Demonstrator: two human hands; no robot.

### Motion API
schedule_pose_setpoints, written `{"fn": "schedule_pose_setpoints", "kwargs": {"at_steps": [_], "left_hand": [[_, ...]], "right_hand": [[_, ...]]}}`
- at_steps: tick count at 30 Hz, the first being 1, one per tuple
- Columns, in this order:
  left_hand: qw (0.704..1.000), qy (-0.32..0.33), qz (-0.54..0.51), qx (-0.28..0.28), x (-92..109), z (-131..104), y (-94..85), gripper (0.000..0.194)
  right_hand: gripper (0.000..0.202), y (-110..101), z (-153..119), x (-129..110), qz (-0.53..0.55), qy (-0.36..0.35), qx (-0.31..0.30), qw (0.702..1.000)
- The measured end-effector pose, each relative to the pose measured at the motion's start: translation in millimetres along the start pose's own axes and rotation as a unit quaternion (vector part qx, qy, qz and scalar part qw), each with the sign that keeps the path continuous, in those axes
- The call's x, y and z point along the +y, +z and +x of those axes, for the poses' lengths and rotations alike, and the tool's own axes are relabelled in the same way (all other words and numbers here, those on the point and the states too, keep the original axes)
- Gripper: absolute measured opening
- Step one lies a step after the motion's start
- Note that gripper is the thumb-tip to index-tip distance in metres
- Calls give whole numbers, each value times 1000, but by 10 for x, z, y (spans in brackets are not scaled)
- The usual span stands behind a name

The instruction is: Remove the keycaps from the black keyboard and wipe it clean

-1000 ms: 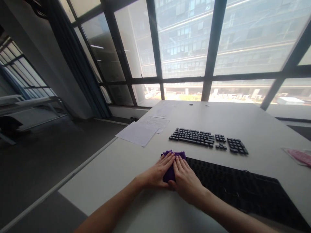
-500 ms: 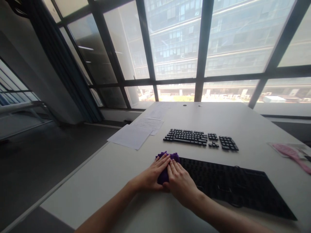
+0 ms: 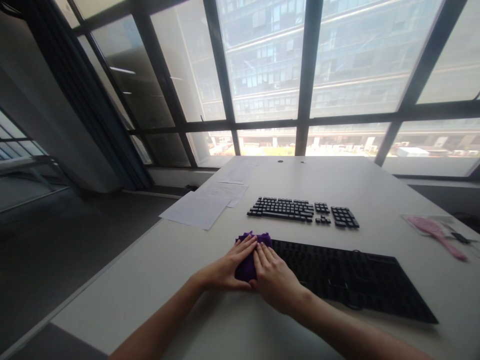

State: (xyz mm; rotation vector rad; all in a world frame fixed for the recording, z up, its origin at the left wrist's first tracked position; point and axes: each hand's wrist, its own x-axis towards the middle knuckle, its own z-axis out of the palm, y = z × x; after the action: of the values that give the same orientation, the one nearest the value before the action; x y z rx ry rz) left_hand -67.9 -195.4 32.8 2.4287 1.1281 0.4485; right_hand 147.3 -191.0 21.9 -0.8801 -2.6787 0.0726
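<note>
A folded purple cloth (image 3: 245,270) lies over the left end of a black keyboard base (image 3: 352,280) with its keycaps off. My left hand (image 3: 227,267) presses on the cloth from the left, thumb pointing right. From the right, my right hand (image 3: 275,275) lies on the cloth's right part, its fingertips meeting those of my left hand. Both hands have their fingers stretched out over the cloth. Beyond the base, black keycaps (image 3: 281,208) sit in keyboard order in separate blocks.
The white desk (image 3: 150,285) bears sheets of paper (image 3: 197,209) at the left and a pink hairbrush (image 3: 431,229) at the right, beside a small dark object (image 3: 460,238). Large windows rise behind the desk, and a dark curtain (image 3: 82,105) hangs at the left.
The view has shifted slightly, so the desk items appear a little further left. Both hands remain on the purple cloth over the base's left end.
</note>
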Motion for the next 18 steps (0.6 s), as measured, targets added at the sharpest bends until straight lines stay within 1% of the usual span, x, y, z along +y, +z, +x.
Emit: {"fn": "schedule_pose_setpoints", "kwargs": {"at_steps": [3, 7, 10, 14, 18], "left_hand": [[1000, -12, -7, -10, -15, -17, -34, 103], [1000, -10, -7, -2, -25, -8, -48, 100], [1000, 3, -2, 6, -2, 8, -63, 94], [1000, 21, 10, 18, 38, 11, -87, 82], [999, 26, 13, 17, 67, -9, -112, 72]], "right_hand": [[77, -18, -3, 10, -9, -9, -2, 1000], [76, -4, 18, -1, -19, -8, -12, 1000], [64, 51, 21, -60, -41, -2, -10, 999], [45, 93, 2, -166, -73, 18, 1, 997], [38, 62, -29, -190, -52, 27, 8, 998]]}}
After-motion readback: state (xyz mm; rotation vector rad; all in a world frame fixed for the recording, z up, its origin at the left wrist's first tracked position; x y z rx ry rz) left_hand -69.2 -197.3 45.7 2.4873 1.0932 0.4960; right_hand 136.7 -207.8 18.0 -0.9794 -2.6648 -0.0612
